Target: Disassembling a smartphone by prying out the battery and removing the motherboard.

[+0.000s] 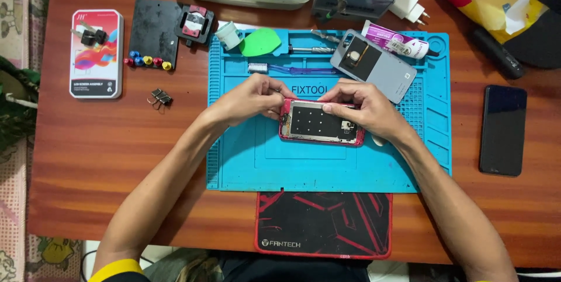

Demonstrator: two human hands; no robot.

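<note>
Both hands meet over the middle of the blue work mat (245,165), on an opened phone with a red frame (320,123) that lies flat with its insides up. The left hand (248,102) curls its fingers over the phone's far left corner and pinches it there; the right hand (365,109) has its fingers closed along the far edge, thumb pressing down on the top rim. Whether anything small sits between the fingertips is hard to make out. The near half of the mat is bare, and a black and red pad (323,223) hangs over the table's near edge. Just beyond the right hand lies a grey back cover (374,66), with a tube of glue (397,42) beside it, so the far side is crowded. To the right, well apart, a dark phone (502,130) rests on the wooden table (117,142); to the left sit a binder clip (160,97) and a boxed screen part (96,54). Trays and bags along the far edge are cut off.
</note>
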